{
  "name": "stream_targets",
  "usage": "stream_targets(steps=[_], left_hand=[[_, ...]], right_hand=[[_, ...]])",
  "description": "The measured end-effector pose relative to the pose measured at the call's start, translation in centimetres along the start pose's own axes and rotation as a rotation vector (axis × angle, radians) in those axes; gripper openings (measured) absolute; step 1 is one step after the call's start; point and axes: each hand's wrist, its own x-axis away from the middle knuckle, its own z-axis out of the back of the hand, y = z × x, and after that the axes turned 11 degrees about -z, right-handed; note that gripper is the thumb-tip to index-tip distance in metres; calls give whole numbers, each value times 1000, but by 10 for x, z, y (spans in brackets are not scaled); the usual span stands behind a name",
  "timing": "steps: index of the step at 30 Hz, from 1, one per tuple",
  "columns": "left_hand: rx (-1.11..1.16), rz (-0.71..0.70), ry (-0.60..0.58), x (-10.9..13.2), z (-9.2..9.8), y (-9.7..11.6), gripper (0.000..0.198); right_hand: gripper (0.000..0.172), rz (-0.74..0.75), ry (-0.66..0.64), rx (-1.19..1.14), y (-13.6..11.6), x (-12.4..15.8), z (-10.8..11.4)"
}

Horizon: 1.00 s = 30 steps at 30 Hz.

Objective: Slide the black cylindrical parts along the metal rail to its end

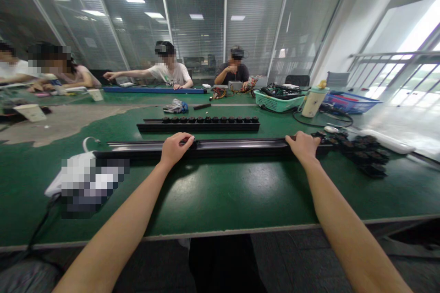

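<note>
A long black metal rail with a shiny channel along its top lies crosswise in front of me. My left hand is closed at the channel, left of the middle, with a small black part at its fingertips. Near the rail's right end, my right hand grips the rail, thumb on the channel and fingers curled over it. Whether a small part is under those fingers is hidden. Behind it rests a second, shorter black rail, a row of several small black round parts along its top.
A pile of black parts lies right. Behind stand a green basket of electronics, a cream bottle and a blue basket. A white device lies left, a grey cloth farther back. Several people sit across the table.
</note>
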Motion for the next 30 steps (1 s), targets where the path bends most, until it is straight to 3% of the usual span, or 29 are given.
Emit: stream_targets(steps=[30], left_hand=[[21, 16, 5, 0, 0, 0, 37]], right_hand=[[48, -100, 5, 15, 7, -5, -3]])
